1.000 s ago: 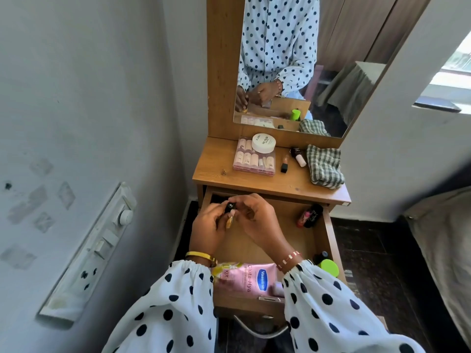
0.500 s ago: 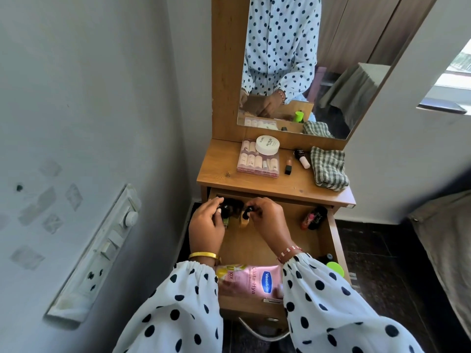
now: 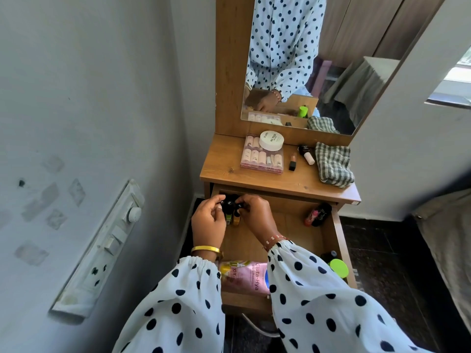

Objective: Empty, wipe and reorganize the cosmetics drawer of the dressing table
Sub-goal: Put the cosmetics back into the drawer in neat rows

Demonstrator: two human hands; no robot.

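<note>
Reorganizing stage, I'd say: left hand [image 3: 207, 222] and right hand [image 3: 254, 215] both pinch the black-capped nail polish bottles [image 3: 232, 211] between them; next, line them up upright.

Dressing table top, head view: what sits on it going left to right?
Clear case of pink bottles with the white round jar resting on its far right corner → open lipstick → black-capped tube → folded checked cloth.
</note>
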